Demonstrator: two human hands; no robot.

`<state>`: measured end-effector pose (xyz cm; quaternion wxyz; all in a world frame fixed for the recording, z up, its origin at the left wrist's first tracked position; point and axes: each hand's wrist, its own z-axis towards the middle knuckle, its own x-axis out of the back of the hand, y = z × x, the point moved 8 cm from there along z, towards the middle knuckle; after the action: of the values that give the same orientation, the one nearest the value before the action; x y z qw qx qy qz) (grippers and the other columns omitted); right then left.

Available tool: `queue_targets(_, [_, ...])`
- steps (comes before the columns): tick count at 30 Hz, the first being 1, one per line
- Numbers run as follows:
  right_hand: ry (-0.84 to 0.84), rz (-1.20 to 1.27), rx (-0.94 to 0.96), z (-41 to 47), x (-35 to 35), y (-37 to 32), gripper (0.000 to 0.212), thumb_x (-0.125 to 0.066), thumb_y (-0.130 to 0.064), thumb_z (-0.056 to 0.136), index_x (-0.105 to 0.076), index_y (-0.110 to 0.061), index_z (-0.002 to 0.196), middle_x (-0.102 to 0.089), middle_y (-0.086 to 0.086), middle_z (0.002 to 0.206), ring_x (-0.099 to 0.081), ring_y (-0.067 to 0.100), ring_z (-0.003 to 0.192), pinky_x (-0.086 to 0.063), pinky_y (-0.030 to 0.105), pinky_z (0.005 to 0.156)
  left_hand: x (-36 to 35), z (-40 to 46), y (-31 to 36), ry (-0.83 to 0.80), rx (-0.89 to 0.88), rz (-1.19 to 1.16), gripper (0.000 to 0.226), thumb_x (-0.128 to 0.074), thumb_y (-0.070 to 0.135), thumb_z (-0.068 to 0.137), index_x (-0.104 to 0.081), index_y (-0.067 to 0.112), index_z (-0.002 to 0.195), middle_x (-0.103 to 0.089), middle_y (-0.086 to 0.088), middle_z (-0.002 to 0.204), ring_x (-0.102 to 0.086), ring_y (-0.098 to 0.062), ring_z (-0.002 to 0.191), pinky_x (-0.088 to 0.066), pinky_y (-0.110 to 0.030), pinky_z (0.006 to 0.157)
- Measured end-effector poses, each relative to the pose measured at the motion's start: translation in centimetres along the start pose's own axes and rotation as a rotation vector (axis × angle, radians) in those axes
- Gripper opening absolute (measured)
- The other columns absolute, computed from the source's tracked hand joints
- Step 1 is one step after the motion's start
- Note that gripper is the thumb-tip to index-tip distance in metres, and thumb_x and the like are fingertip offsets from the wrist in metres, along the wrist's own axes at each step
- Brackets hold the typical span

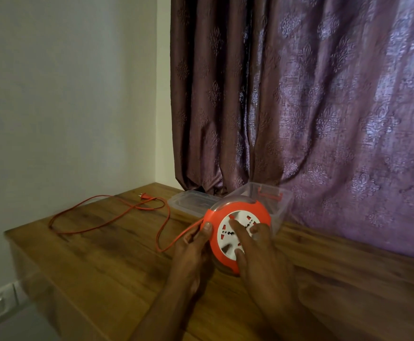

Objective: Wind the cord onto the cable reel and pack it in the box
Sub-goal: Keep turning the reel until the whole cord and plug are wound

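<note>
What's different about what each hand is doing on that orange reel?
The left hand grips the reel's orange rim beside where the cord leaves it. The right hand lies over the white socket face, fingers spread. Both touch the reel, tilted up off the table.

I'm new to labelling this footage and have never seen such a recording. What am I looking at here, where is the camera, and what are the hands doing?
There is no machine: a person works bare-handed, and the single camera sits on their head, looking forward and down. The left hand steadies the rim of an orange cable reel, held tilted above a wooden table. The right hand presses fingers on its white socket face. The orange cord lies loosely looped on the table, its plug near the far edge. Behind the reel stand a clear plastic box and its lid, before a purple curtain.
</note>
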<state>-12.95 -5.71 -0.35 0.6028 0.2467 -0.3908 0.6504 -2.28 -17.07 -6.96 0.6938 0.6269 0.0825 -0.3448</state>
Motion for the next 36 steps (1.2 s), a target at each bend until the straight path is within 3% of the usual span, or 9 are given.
queue_targets(6, [-0.033, -0.174, 0.037, 0.1, -0.3, 0.0, 0.075, -0.040, -0.040, 0.098, 0.020, -0.049, 0.142, -0.037, 0.000, 0.134, -0.061, 0.018, 0.099, -0.056, 0.033, 0.068, 0.0, -0.2, 0.4, 0.007, 0.000, 0.037, 0.044, -0.085, 0.043, 0.069, -0.078, 0.018, 0.104, -0.076, -0.016, 0.112, -0.073, -0.039, 0.103, -0.055, -0.064, 0.091])
queue_targets(11, [-0.069, -0.152, 0.060, 0.0, -1.0, 0.4, 0.080, -0.035, -0.048, 0.098, 0.036, -0.049, 0.134, -0.046, -0.004, 0.134, -0.062, 0.016, 0.102, -0.055, 0.032, 0.078, -0.2, -0.4, 0.5, 0.013, 0.010, 0.058, 0.040, -0.082, 0.042, 0.067, -0.079, 0.019, 0.100, -0.077, -0.015, 0.109, -0.075, -0.036, 0.100, -0.059, -0.057, 0.087])
queue_targets(16, [-0.003, -0.078, 0.006, 0.1, -0.4, 0.9, 0.066, -0.035, -0.064, 0.092, 0.001, -0.048, 0.144, -0.056, -0.004, 0.129, -0.065, 0.019, 0.098, -0.054, 0.033, 0.073, -0.6, -0.7, 0.6, -0.021, 0.004, 0.095, 0.037, -0.081, 0.043, 0.068, -0.080, 0.022, 0.098, -0.079, -0.012, 0.106, -0.076, -0.033, 0.097, -0.063, -0.046, 0.075])
queue_targets(22, [0.065, 0.114, -0.183, 0.1, -0.1, 3.0, 0.056, -0.052, -0.072, 0.078, -0.026, -0.051, 0.123, -0.071, -0.007, 0.092, -0.068, 0.020, 0.082, -0.048, 0.029, 0.060, -1.4, -1.0, 0.7, -0.054, -0.034, 0.186, 0.034, -0.077, 0.049, 0.072, -0.079, 0.029, 0.100, -0.079, -0.007, 0.107, -0.076, -0.030, 0.098, -0.063, -0.044, 0.077])
queue_targets(25, [0.064, 0.264, -0.311, 0.2, -0.5, 4.2, 0.052, -0.056, -0.073, 0.073, -0.034, -0.049, 0.113, -0.068, -0.006, 0.082, -0.066, 0.022, 0.080, -0.049, 0.033, 0.064, -1.8, -1.0, 0.9, -0.076, -0.065, 0.199, 0.041, -0.080, 0.052, 0.073, -0.078, 0.027, 0.106, -0.078, -0.009, 0.111, -0.075, -0.031, 0.102, -0.062, -0.047, 0.081])
queue_targets(27, [0.057, 0.467, -0.394, 0.2, -0.8, 4.6, 0.043, -0.064, -0.064, 0.074, -0.040, -0.046, 0.104, -0.068, -0.003, 0.084, -0.066, 0.024, 0.071, -0.053, 0.037, 0.064, -1.8, -0.9, 1.1, -0.071, -0.085, 0.215, 0.048, -0.082, 0.059, 0.068, -0.077, 0.029, 0.105, -0.078, -0.008, 0.111, -0.075, -0.030, 0.102, -0.061, -0.048, 0.082])
queue_targets(30, [-0.003, 0.810, -0.494, 0.1, -1.6, 4.4, 0.033, -0.070, -0.039, 0.082, -0.045, -0.043, 0.103, -0.071, 0.003, 0.088, -0.065, 0.026, 0.044, -0.052, 0.034, 0.047, -1.7, -0.9, 1.5, -0.065, -0.128, 0.246, 0.049, -0.081, 0.065, 0.067, -0.077, 0.034, 0.104, -0.079, -0.003, 0.109, -0.076, -0.025, 0.099, -0.062, -0.038, 0.076])
queue_targets(33, [-0.078, 1.076, -0.601, -0.4, -2.7, 3.7, 0.042, -0.071, -0.022, 0.085, -0.044, -0.035, 0.116, -0.072, 0.012, 0.089, -0.067, 0.029, 0.048, -0.053, 0.033, 0.047, -1.6, -0.9, 1.8, -0.056, -0.163, 0.259, 0.039, -0.076, 0.057, 0.075, -0.077, 0.032, 0.105, -0.079, -0.004, 0.109, -0.076, -0.025, 0.100, -0.062, -0.034, 0.075])
queue_targets(36, [-0.124, 1.272, -0.696, -1.1, -3.6, 3.2, 0.050, -0.072, -0.016, 0.084, -0.041, -0.033, 0.119, -0.073, 0.016, 0.091, -0.071, 0.029, 0.058, -0.054, 0.029, 0.049, -1.5, -1.0, 1.8, -0.052, -0.174, 0.252, 0.039, -0.073, 0.054, 0.077, -0.077, 0.029, 0.106, -0.078, -0.006, 0.111, -0.074, -0.028, 0.103, -0.062, -0.042, 0.081])
